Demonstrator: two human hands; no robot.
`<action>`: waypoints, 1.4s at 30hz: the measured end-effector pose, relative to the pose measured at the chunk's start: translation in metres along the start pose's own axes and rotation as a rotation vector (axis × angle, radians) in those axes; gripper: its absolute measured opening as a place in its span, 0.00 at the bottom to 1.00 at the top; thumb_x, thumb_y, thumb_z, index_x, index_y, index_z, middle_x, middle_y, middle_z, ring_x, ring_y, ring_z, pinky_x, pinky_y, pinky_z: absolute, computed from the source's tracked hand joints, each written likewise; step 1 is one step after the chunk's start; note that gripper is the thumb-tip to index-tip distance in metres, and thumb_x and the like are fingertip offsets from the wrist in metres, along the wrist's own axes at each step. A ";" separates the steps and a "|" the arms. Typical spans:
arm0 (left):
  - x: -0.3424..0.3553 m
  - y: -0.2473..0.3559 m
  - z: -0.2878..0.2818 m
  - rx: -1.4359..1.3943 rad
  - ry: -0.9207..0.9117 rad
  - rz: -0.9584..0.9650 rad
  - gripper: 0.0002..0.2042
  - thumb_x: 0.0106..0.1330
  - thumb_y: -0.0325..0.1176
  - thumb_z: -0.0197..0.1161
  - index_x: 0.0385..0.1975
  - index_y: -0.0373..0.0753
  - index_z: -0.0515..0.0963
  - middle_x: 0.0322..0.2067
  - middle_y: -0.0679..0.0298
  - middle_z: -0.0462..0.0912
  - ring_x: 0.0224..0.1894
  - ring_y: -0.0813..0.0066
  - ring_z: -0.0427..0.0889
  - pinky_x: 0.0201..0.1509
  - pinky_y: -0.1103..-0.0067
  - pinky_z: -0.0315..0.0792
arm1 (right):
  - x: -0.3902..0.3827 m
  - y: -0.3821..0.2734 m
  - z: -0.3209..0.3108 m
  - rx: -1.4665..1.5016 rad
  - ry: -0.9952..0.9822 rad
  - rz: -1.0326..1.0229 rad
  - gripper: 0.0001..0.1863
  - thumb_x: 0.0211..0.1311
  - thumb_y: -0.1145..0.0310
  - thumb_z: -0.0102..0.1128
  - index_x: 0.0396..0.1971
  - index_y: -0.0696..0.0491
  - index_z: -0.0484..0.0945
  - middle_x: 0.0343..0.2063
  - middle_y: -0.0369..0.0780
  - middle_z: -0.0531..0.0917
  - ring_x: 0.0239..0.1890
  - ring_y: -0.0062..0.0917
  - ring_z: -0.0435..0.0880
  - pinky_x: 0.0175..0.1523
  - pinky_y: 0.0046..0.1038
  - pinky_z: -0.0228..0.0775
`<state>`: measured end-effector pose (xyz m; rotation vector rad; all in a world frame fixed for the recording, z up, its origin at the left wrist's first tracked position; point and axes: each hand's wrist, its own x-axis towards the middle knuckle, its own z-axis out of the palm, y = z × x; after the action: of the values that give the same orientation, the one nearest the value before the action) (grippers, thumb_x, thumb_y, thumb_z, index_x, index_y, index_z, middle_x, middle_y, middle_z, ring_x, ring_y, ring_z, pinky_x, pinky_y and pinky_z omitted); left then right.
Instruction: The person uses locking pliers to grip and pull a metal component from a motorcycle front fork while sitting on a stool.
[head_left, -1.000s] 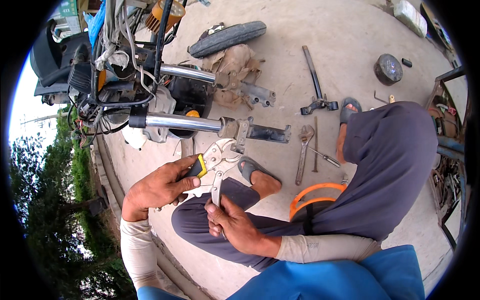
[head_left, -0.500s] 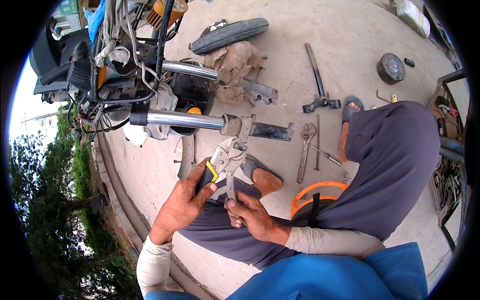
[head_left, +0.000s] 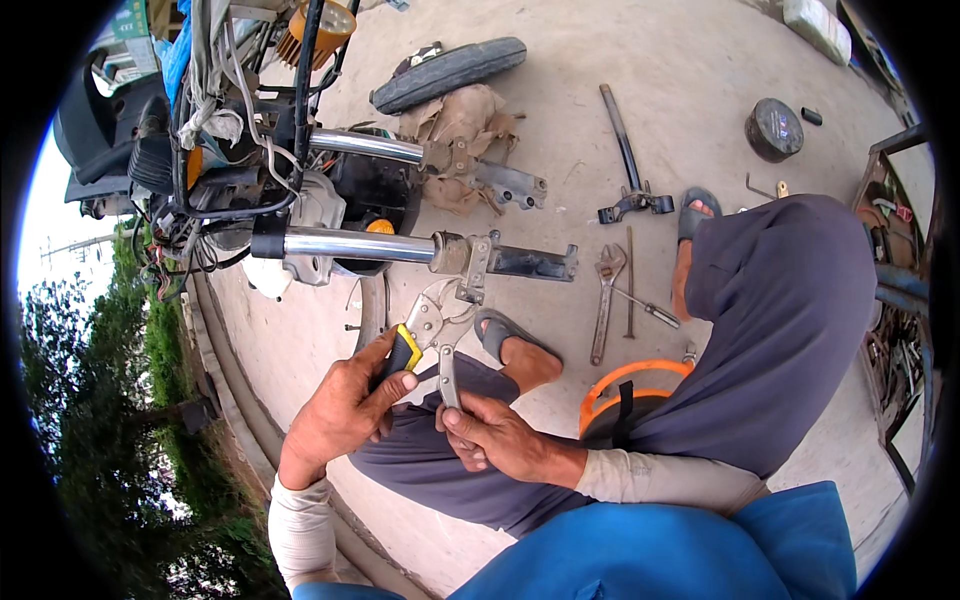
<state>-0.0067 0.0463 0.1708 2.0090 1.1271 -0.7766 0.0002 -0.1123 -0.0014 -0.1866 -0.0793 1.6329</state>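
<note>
Just off centre at eight o'clock, the locking pliers sat with the left hand curled round the dark handle and the right hand round the bare lever, jaws gaping by the fork bracket at their one o'clock, so a shallow bite could've skidded off.

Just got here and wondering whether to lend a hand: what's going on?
A person holds locking pliers in both hands: the left hand grips the black-and-yellow handle, the right hand the bare metal one. The jaws stand open beside the bracket on the nearer fork leg; whether they touch it is unclear. An adjustable wrench and a screwdriver lie on the ground to the right.
</note>
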 end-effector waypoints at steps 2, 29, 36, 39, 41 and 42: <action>0.001 0.001 -0.002 -0.004 -0.031 -0.012 0.28 0.75 0.37 0.61 0.68 0.28 0.64 0.23 0.68 0.77 0.17 0.84 0.74 0.20 0.82 0.69 | -0.003 -0.003 0.001 0.007 0.008 0.022 0.19 0.80 0.50 0.46 0.40 0.53 0.67 0.21 0.29 0.61 0.19 0.12 0.58 0.24 0.19 0.57; 0.018 -0.045 0.095 -0.376 0.291 0.138 0.18 0.76 0.40 0.59 0.51 0.30 0.71 0.25 0.64 0.79 0.22 0.82 0.73 0.25 0.82 0.68 | -0.012 -0.012 -0.068 -1.027 0.303 -0.277 0.22 0.77 0.51 0.50 0.35 0.58 0.73 0.23 0.43 0.72 0.27 0.33 0.73 0.37 0.36 0.66; 0.034 -0.056 0.147 -0.374 0.506 0.232 0.18 0.77 0.39 0.57 0.53 0.29 0.67 0.37 0.55 0.81 0.37 0.73 0.78 0.44 0.75 0.74 | -0.021 -0.030 -0.076 -1.200 0.446 -0.240 0.22 0.75 0.55 0.52 0.53 0.60 0.75 0.39 0.52 0.81 0.44 0.49 0.81 0.50 0.40 0.72; 0.036 -0.057 0.156 -0.386 0.542 0.277 0.17 0.78 0.39 0.57 0.52 0.29 0.67 0.36 0.56 0.81 0.37 0.72 0.78 0.45 0.74 0.74 | -0.027 -0.041 -0.081 -1.293 0.384 -0.192 0.25 0.76 0.54 0.51 0.58 0.60 0.74 0.40 0.53 0.82 0.44 0.51 0.81 0.51 0.39 0.73; 0.036 -0.057 0.156 -0.362 0.547 0.269 0.16 0.78 0.38 0.56 0.52 0.30 0.67 0.33 0.58 0.80 0.32 0.75 0.77 0.37 0.76 0.73 | -0.029 -0.049 -0.080 -1.311 0.341 -0.125 0.24 0.76 0.54 0.51 0.57 0.60 0.74 0.40 0.54 0.82 0.43 0.51 0.80 0.50 0.40 0.73; 0.034 -0.055 0.155 -0.403 0.528 0.251 0.16 0.78 0.38 0.56 0.52 0.30 0.67 0.33 0.59 0.79 0.30 0.76 0.76 0.35 0.77 0.72 | -0.029 -0.055 -0.077 -1.306 0.322 -0.070 0.24 0.76 0.54 0.51 0.57 0.60 0.74 0.39 0.54 0.82 0.42 0.51 0.80 0.49 0.40 0.73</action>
<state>-0.0655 -0.0407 0.0392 1.9918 1.1653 0.1204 0.0690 -0.1422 -0.0658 -1.4053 -0.8883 1.2347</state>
